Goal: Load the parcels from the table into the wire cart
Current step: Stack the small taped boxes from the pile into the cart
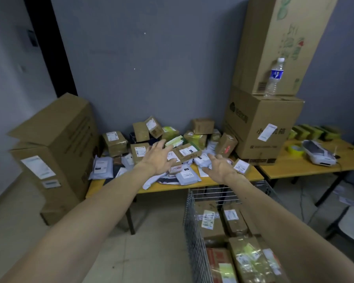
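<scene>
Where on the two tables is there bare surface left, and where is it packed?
Bare top shows at the front-left corner of the parcel table and on the side table in front of the tape roll. The parcels crowd the rest, heaped under the left hand and right hand.

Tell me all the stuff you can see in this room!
parcels on the table: many, brown boxes and white bags, heaped up
table: one, yellow, under the heap
wire cart: one, silver, in front of the table
parcels in the cart: several, mostly brown
big boxes: about four, brown, some at left on the floor, two stacked at right
water bottle: one, clear with a blue label, standing on the lower right box
second table: one, yellow, at right
tape roll: one, yellow, on the second table
white machine: one, on the second table
green packs: a row, back of the second table
left hand: open, over the heap
right hand: open, over the heap
</scene>
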